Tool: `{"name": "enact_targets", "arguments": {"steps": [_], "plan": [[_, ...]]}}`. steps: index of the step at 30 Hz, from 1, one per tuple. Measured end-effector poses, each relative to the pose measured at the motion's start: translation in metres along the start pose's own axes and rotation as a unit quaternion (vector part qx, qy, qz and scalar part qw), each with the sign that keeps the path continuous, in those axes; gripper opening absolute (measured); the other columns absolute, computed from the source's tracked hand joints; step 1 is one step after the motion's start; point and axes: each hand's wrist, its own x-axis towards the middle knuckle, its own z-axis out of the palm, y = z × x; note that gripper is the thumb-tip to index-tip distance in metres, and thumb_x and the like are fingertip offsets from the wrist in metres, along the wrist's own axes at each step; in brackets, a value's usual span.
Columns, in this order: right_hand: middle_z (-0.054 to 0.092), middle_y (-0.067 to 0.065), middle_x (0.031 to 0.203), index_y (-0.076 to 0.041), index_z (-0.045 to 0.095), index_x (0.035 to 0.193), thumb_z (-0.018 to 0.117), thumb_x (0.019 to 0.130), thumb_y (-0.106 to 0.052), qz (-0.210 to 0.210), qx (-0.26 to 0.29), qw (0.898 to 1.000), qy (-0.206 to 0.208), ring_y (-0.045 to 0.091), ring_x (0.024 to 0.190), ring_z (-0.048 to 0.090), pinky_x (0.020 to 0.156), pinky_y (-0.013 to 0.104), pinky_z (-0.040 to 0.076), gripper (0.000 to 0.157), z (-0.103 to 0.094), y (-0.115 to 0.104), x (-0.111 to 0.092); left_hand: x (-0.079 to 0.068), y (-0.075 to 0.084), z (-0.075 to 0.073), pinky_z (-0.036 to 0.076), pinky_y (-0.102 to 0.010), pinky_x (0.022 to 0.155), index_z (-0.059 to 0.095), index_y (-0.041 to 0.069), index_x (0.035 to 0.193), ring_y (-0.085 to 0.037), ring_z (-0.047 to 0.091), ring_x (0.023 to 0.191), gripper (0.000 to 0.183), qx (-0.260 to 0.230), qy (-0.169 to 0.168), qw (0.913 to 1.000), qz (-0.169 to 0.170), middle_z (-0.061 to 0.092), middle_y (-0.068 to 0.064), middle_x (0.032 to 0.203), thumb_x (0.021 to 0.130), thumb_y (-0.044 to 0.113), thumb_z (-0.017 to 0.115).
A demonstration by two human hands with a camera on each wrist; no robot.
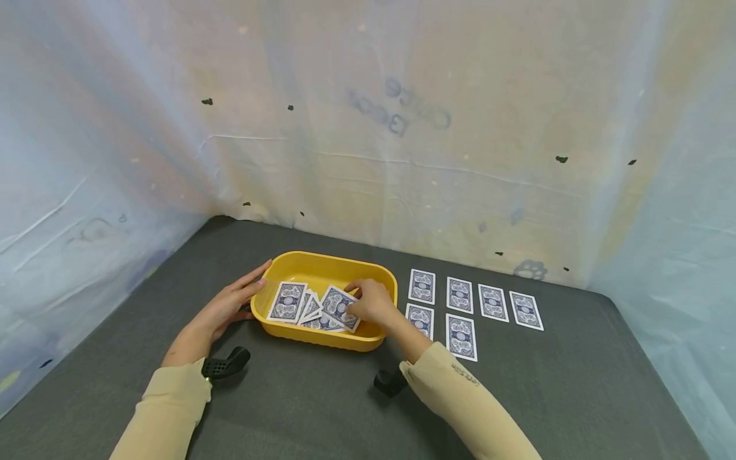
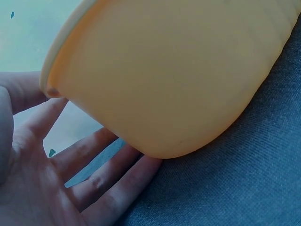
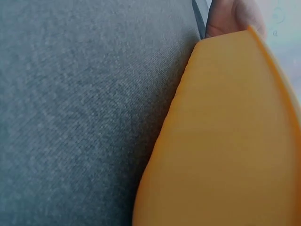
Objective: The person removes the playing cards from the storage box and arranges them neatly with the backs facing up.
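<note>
Six cards (image 1: 459, 295) lie beside the yellow tray (image 1: 322, 337).

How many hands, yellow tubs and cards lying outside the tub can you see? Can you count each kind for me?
Hands (left hand and right hand): 2
Yellow tub: 1
Cards outside the tub: 6
Total: 9

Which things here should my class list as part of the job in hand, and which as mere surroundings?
The job:
yellow tray, touched by the left hand
card pinched by the right hand
other cards in the tray
six cards in two rows

Surroundings, it seems:
dark tabletop
hanging sheet
black wrist devices
</note>
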Motion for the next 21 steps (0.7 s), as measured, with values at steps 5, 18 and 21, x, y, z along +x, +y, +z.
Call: {"name": "enact_targets", "arguments": {"steps": [5, 18, 21], "plan": [[0.068, 0.012, 0.094, -0.004, 0.067, 0.116, 0.071, 0.082, -0.005, -0.020, 0.029, 0.999, 0.010, 0.020, 0.081, 0.060, 0.067, 0.027, 0.051, 0.035, -0.004, -0.002, -0.007, 0.000, 0.000, 0.001, 0.029, -0.061, 0.108, 0.010, 0.039, 0.153, -0.042, 0.012, 0.145, 0.069, -0.002, 0.003, 1.0000, -0.001, 0.003, -0.006, 0.163, 0.096, 0.056, 0.045], [0.064, 0.015, 0.096, -0.009, 0.052, 0.136, 0.070, 0.082, -0.003, -0.076, 0.106, 0.990, 0.055, 0.023, 0.082, 0.064, 0.066, 0.028, 0.053, 0.058, -0.016, 0.005, -0.027, 0.000, 0.001, 0.002, 0.030, -0.062, 0.108, 0.009, 0.038, 0.153, -0.043, 0.012, 0.145, 0.065, 0.002, 0.005, 1.0000, 0.002, 0.002, -0.007, 0.163, 0.099, 0.051, 0.043], [0.063, 0.016, 0.096, -0.011, 0.049, 0.140, 0.071, 0.080, -0.001, -0.075, 0.135, 0.985, 0.071, 0.024, 0.083, 0.064, 0.067, 0.028, 0.055, 0.064, -0.016, 0.008, -0.030, 0.000, 0.001, 0.002, 0.029, -0.062, 0.108, 0.009, 0.038, 0.153, -0.043, 0.012, 0.145, 0.064, 0.004, 0.007, 1.0000, 0.002, 0.001, -0.007, 0.163, 0.100, 0.049, 0.042]]}}
